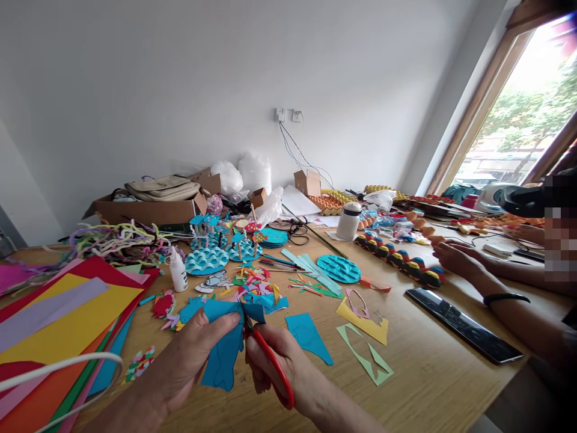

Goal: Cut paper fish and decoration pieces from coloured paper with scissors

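Between thumb and fingers, my left hand (pixel 198 340) pinches a sheet of blue paper (pixel 220 358), held above the table. My right hand (pixel 279 352) grips red-handled scissors (pixel 280 376), whose blades are at the right edge of that sheet. A narrow flap of the blue paper sticks out past the blades. To the right lies another blue piece (pixel 309 337) with a faint outline drawn on it. Yellow paper (pixel 367 322) and a green cut-out frame (pixel 364 355) lie beyond it. Paper scraps (pixel 256 279) are heaped behind my hands.
Coloured paper sheets (pixel 67 313) are stacked at left, near a white glue bottle (pixel 178 270). Blue decorated discs (pixel 207 261) stand farther back. A black phone (pixel 462 325) lies at right, near a co-worker's hands (pixel 460 258) and a painted egg-carton strip (pixel 399 258).
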A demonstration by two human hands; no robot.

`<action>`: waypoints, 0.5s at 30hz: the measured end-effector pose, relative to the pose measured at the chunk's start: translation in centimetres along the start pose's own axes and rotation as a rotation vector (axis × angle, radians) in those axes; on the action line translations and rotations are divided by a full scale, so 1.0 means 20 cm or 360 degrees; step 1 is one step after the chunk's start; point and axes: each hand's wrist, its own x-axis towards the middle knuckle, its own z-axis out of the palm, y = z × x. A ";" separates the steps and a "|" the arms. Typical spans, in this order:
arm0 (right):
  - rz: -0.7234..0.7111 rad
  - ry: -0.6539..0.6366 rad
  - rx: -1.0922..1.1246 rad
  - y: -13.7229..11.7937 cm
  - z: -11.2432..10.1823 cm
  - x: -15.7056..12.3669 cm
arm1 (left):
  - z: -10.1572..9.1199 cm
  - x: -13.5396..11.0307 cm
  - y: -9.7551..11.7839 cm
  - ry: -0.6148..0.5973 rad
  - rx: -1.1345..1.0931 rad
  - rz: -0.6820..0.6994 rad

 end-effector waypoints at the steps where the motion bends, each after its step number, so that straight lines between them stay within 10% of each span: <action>1: -0.0004 0.0001 0.0012 0.00 0.00 0.00 | 0.00 0.00 0.00 -0.0027 -0.0015 -0.0004; 15: 0.0062 0.0027 0.0068 0.00 0.00 -0.01 | -0.04 0.00 0.01 0.0068 0.0096 -0.0068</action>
